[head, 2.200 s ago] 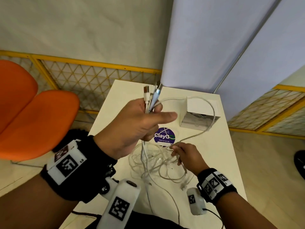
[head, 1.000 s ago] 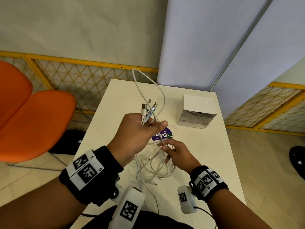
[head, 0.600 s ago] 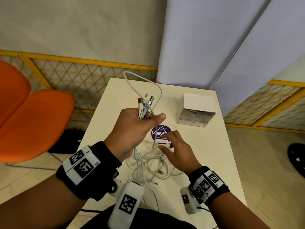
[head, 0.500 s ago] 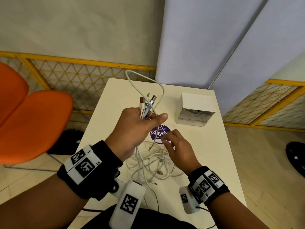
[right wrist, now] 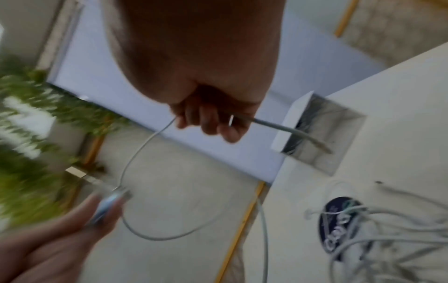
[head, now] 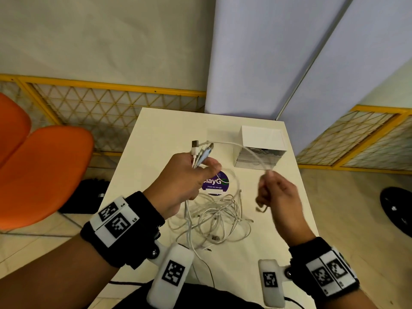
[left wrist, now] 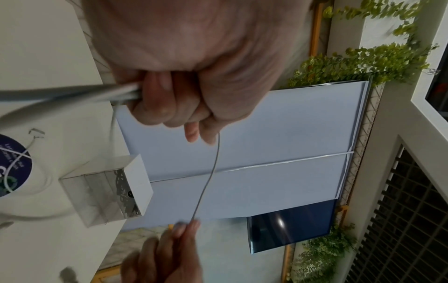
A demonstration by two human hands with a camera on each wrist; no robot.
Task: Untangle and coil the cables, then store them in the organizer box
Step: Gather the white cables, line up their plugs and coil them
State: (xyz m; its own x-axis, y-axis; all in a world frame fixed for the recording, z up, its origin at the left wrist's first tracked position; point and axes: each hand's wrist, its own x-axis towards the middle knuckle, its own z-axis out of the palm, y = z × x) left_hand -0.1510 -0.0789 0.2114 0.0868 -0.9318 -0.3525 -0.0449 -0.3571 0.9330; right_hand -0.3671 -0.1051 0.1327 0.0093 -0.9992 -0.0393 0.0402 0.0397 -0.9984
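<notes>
While white cables [head: 209, 217] lie tangled mid-counter [head: 156, 134], the left hand [head: 182, 181] grips their plugs and the right hand [head: 278, 197] pinches one strand toward the organizer box [head: 260, 141] at one o'clock; slow, steady pulling should spare knots.

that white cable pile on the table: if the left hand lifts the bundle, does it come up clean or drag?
Likely drags: the strands in the cable pile loop through each other. Probably floppy and light: the cable sags between left hand and right hand. Loose plugs may snag.
</notes>
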